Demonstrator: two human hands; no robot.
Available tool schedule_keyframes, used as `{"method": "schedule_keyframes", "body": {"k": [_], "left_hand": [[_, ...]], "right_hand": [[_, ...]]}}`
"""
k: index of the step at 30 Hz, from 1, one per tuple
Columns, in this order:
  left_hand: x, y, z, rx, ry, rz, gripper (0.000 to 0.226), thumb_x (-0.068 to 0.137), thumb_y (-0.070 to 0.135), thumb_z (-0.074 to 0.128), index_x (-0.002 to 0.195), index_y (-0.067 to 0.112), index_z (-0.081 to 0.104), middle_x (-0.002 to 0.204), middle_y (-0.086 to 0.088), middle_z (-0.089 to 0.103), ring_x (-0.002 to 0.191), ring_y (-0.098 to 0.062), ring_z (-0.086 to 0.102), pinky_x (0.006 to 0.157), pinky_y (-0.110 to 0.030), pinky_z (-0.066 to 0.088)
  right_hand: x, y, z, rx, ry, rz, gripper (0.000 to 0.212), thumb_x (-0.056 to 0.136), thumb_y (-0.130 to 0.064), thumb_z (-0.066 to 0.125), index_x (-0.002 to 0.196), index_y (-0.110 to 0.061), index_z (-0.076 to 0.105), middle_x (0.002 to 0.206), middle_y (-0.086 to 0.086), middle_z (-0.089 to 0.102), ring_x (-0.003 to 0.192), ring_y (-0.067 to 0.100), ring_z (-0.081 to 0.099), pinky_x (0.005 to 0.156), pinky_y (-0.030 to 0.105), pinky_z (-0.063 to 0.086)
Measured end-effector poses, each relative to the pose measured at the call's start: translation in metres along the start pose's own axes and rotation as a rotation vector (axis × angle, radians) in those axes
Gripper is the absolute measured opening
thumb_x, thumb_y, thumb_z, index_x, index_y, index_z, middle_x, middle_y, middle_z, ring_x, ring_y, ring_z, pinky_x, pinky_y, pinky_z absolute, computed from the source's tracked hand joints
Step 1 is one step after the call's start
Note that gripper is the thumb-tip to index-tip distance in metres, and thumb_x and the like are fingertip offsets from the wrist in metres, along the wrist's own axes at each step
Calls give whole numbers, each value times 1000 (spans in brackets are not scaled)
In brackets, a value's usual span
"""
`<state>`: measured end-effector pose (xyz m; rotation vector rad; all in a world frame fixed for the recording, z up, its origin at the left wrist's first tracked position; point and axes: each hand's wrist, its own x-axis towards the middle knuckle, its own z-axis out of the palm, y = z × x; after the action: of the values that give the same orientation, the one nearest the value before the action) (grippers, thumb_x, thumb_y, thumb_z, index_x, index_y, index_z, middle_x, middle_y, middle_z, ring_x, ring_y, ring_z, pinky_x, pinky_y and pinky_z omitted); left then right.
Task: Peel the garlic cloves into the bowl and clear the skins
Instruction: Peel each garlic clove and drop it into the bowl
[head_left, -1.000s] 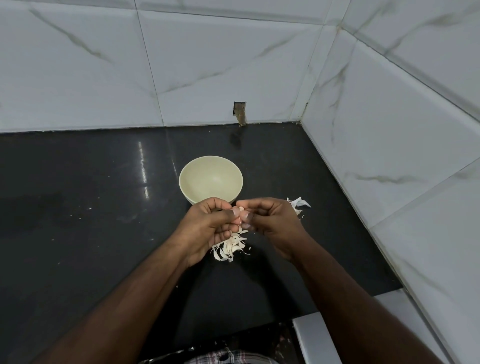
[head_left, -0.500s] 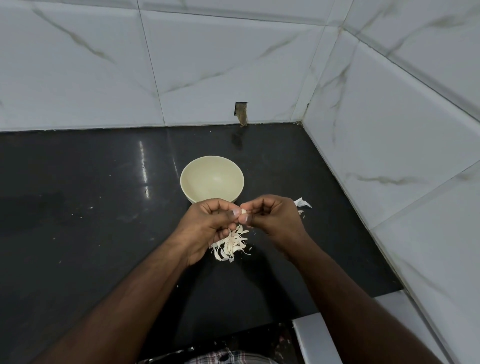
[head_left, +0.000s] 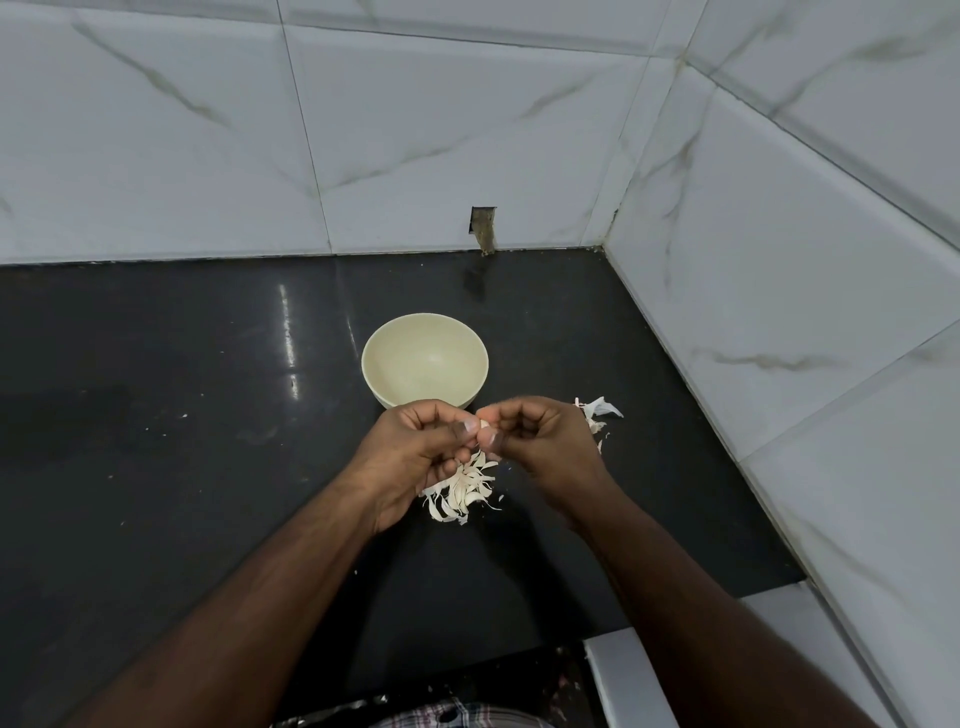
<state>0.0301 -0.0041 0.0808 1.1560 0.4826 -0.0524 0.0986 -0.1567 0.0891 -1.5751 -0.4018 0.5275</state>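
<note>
Little has moved: left hand (head_left: 415, 452) and right hand (head_left: 540, 441) still pinch the small pale garlic clove (head_left: 484, 425) above the heap of papery skins (head_left: 462, 488), near the cream round bowl (head_left: 425, 358).

Only a pale sliver of the garlic clove (head_left: 484, 425) shows between the fingertips of the left hand (head_left: 415, 457) and the right hand (head_left: 545, 447); how much skin is on it cannot be told. The near rim of the bowl (head_left: 425, 358) is covered by both hands. The heap of skins (head_left: 462, 488) runs under the left hand, and the smaller scatter of skins (head_left: 597, 415) is partly behind the right hand. The lower picture edge cuts off both forearms and a scrap of checked cloth (head_left: 447, 717).
</note>
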Motion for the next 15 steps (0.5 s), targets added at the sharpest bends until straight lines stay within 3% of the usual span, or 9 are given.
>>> {"method": "schedule_keyframes", "body": {"k": [2, 15], "left_hand": [[0, -1, 1, -2, 6, 12, 3, 84, 10, 74, 85, 7, 73, 75, -9, 68, 58, -8, 58, 54, -16, 50], [-4, -5, 2, -7, -55, 35, 4, 87, 9, 70, 86, 8, 74, 80, -9, 74, 64, -9, 62, 60, -17, 52]], "right_hand": [[-1, 0, 0, 39, -4, 31, 28, 81, 12, 72, 94, -13, 73, 76, -1, 74, 72, 9, 68, 71, 22, 58], [-3, 0, 0, 30, 58, 24, 18, 74, 11, 79, 78, -5, 71, 69, -2, 73, 66, 7, 68, 66, 20, 56]]}}
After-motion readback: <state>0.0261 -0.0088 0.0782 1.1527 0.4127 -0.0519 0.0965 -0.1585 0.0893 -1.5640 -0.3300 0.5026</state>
